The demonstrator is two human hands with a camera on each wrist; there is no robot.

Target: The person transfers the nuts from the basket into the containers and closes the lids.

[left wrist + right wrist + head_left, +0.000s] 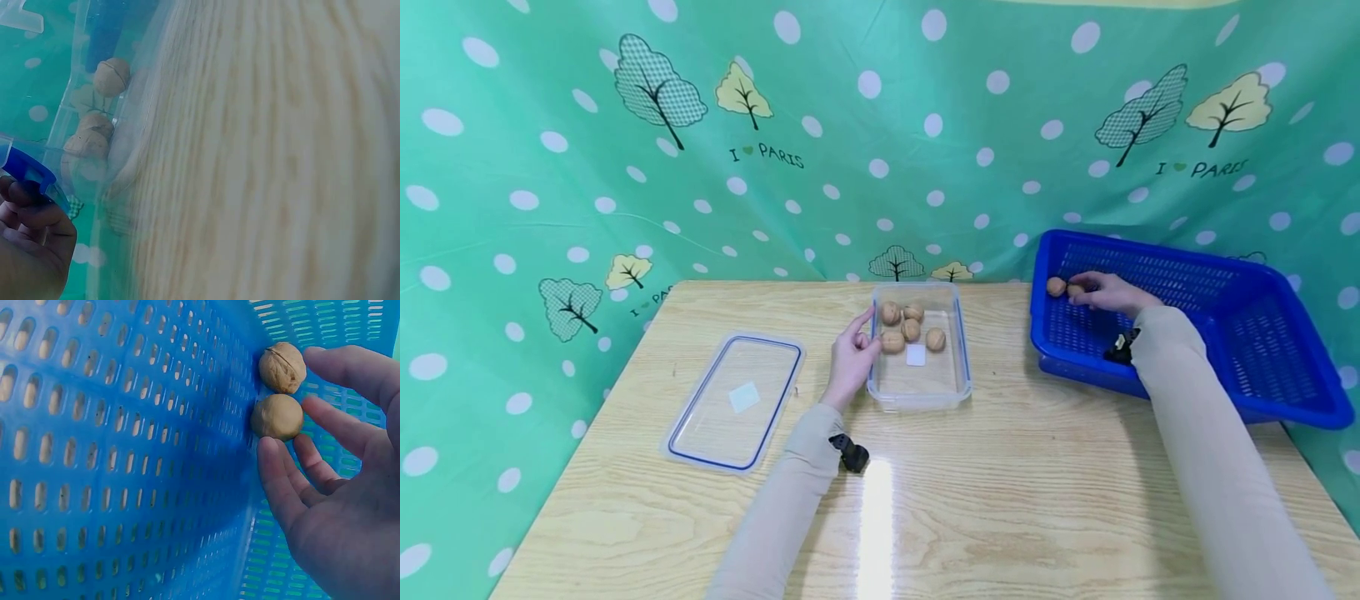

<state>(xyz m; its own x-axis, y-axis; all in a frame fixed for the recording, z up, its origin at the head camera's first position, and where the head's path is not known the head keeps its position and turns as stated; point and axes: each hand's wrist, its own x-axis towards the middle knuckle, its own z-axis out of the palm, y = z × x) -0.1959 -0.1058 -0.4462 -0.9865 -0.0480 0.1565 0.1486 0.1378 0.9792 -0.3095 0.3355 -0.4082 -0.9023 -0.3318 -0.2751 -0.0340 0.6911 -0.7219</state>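
Note:
A clear plastic container holds several walnuts. My left hand grips its left side, and in the left wrist view the curled fingers are at a blue-edged locking flap. Inside the blue basket, my right hand has its thumb and fingers around a walnut. Another walnut lies right beside it against the basket wall, close to the tip of the index finger.
A clear lid with a blue seal lies flat on the wooden table, left of the container. Behind the table hangs a green dotted cloth. The basket stands at the right end and reaches past the table's edge.

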